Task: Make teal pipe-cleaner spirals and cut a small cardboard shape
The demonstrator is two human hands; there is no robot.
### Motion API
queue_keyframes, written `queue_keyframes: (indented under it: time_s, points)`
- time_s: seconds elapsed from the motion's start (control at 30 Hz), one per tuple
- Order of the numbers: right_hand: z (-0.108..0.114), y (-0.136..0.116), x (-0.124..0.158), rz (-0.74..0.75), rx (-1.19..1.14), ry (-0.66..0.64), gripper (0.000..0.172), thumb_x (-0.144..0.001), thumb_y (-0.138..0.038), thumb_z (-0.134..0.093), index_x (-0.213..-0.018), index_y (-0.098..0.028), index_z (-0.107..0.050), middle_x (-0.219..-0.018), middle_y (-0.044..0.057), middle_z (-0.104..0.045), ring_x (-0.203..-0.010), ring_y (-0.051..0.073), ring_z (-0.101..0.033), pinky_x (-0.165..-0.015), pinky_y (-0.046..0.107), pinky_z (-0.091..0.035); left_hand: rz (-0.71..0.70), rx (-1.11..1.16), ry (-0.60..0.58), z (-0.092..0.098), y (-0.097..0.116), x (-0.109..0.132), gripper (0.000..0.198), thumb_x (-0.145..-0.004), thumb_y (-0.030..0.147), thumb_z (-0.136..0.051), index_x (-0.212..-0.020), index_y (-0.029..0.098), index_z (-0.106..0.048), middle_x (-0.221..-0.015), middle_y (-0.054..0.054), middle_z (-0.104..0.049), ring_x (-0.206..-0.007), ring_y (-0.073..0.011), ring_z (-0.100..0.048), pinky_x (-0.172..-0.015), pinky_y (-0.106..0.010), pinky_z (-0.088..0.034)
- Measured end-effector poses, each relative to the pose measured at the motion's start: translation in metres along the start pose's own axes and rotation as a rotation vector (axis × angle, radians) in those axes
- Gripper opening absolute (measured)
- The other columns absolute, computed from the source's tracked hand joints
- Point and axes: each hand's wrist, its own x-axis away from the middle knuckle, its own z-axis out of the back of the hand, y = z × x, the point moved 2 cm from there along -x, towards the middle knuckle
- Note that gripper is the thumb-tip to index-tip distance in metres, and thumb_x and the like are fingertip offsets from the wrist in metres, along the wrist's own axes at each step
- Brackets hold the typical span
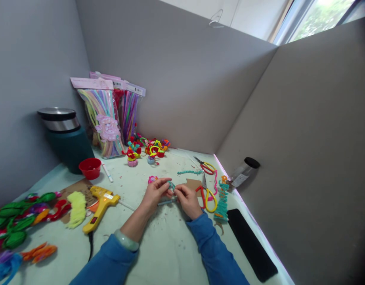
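Observation:
Both hands meet over the middle of the table around a small teal pipe cleaner piece. My left hand pinches it between thumb and fingers. From the other side my right hand grips it with closed fingertips; its exact shape is partly hidden by the fingers. Just behind the left hand lies a small pink pipe cleaner piece. A twisted teal pipe cleaner rests beyond the right hand. Two pairs of scissors with red and yellow handles lie to the right, the nearer scissors close to the right hand.
A yellow glue gun lies left, with a red cup and teal bottle behind. Bagged pipe cleaners lean on the back partition. Right are a teal pipe cleaner tree, black case and clear container.

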Motion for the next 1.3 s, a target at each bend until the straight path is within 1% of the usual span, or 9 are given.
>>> queue_keyframes:
  time_s: [0.13,0.27,0.43,0.57,0.77,0.93,1.03,1.13,1.3]
  points:
    - [-0.001,0.001,0.001,-0.031,-0.043,0.005,0.016,-0.084,-0.029,-0.05,-0.075,-0.018,-0.058,-0.057,-0.003,-0.052,-0.051,0.011,-0.048,-0.05,0.022,-0.037,0.028,-0.067,0.007,-0.002,-0.003,-0.001,0.041,-0.062,0.036,-0.071,-0.091,0.009,-0.062,-0.055,-0.002,-0.065,-0.05,-0.0125,-0.06,-0.057,-0.026,-0.05]
    - [-0.006,0.007,0.002,-0.084,-0.144,-0.026,0.013,-0.084,-0.03,-0.05,-0.081,-0.019,-0.054,-0.058,-0.004,-0.054,-0.05,0.011,-0.05,-0.05,0.022,-0.04,0.008,-0.251,0.019,-0.004,-0.006,-0.002,0.03,-0.062,0.036,-0.069,-0.078,0.011,-0.064,-0.051,-0.001,-0.062,-0.046,-0.0136,-0.058,-0.051,-0.025,-0.047]
    - [-0.008,0.01,0.003,-0.087,-0.188,-0.054,0.013,-0.085,-0.03,-0.049,-0.091,-0.018,-0.051,-0.059,-0.004,-0.055,-0.051,0.011,-0.053,-0.051,0.022,-0.042,-0.187,-0.587,0.079,-0.002,-0.006,0.0,0.019,-0.07,0.03,-0.06,-0.076,0.015,-0.068,-0.056,-0.002,-0.063,-0.048,-0.0139,-0.056,-0.05,-0.024,-0.043]
    - [-0.004,0.007,0.001,-0.084,-0.094,-0.015,0.021,-0.087,-0.029,-0.045,-0.103,-0.018,-0.052,-0.063,-0.003,-0.057,-0.053,0.012,-0.053,-0.053,0.023,-0.043,-0.361,-0.844,0.031,-0.003,-0.003,0.002,0.017,-0.075,0.024,-0.054,-0.076,0.018,-0.07,-0.059,-0.003,-0.063,-0.054,-0.0139,-0.055,-0.056,-0.024,-0.04]
    - [0.001,-0.006,-0.001,0.115,0.053,0.114,0.011,-0.082,-0.023,-0.053,-0.074,-0.018,-0.059,-0.074,0.002,-0.057,-0.071,0.015,-0.053,-0.066,0.027,-0.042,-0.488,-1.065,-0.067,-0.008,-0.005,0.006,0.02,-0.079,0.017,-0.048,-0.076,0.017,-0.068,-0.064,-0.004,-0.061,-0.062,-0.0149,-0.053,-0.061,-0.025,-0.037]
    - [0.001,-0.011,0.001,0.1,-0.05,0.17,0.009,-0.079,-0.022,-0.056,-0.072,-0.018,-0.06,-0.07,0.001,-0.057,-0.067,0.015,-0.052,-0.064,0.027,-0.042,-0.507,-1.236,-0.144,-0.012,-0.012,0.012,0.022,-0.077,0.009,-0.044,-0.072,0.015,-0.065,-0.069,-0.007,-0.059,-0.066,-0.0164,-0.053,-0.061,-0.026,-0.035]
    - [0.009,-0.01,-0.001,-0.003,-0.216,0.296,0.009,-0.077,-0.026,-0.059,-0.076,-0.018,-0.06,-0.067,0.001,-0.058,-0.062,0.014,-0.052,-0.06,0.027,-0.043,-0.52,-1.236,-0.183,-0.015,-0.013,0.013,0.024,-0.077,0.01,-0.044,-0.075,0.016,-0.066,-0.072,-0.008,-0.061,-0.069,-0.0171,-0.054,-0.063,-0.026,-0.036]
    - [0.018,-0.01,-0.005,-0.055,-0.354,0.377,0.012,-0.077,-0.029,-0.059,-0.079,-0.017,-0.058,-0.071,0.002,-0.061,-0.061,0.013,-0.052,-0.061,0.028,-0.046,-0.482,-1.084,-0.099,-0.012,-0.009,0.01,0.021,-0.077,0.015,-0.048,-0.078,0.018,-0.069,-0.072,-0.007,-0.064,-0.069,-0.0172,-0.057,-0.065,-0.027,-0.039]
    - [0.015,-0.008,-0.008,-0.08,-0.393,0.211,0.025,-0.077,-0.029,-0.059,-0.1,-0.018,-0.057,-0.081,0.003,-0.059,-0.066,0.013,-0.053,-0.061,0.027,-0.046,-0.249,-0.747,0.041,-0.003,-0.006,0.001,0.016,-0.073,0.022,-0.052,-0.065,0.018,-0.065,-0.048,0.0,-0.058,-0.046,-0.0139,-0.055,-0.052,-0.024,-0.04]
